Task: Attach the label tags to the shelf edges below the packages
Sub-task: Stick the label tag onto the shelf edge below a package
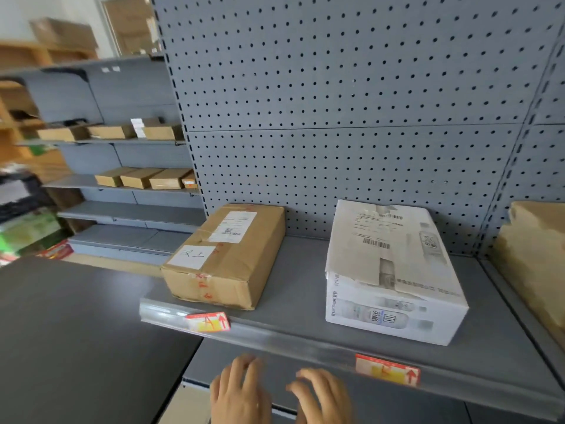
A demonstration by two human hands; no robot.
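A brown cardboard package (226, 255) lies at the left of the grey shelf (293, 289), and a white printed package (391, 270) lies to its right. In the clear strip along the shelf's front edge (287, 338) sit two red and yellow label tags: one (208, 322) below the brown package, the other (387, 369) below the white package. My left hand (240, 391) and my right hand (321, 396) hover below the edge, between the two tags. Both hands have their fingers apart and hold nothing.
A grey pegboard (351, 102) backs the shelf. Another brown package (535, 255) sits on the neighbouring shelf at the right. A dark flat surface (70, 338) fills the lower left. Further grey shelves with small brown boxes (143, 177) stand at the left.
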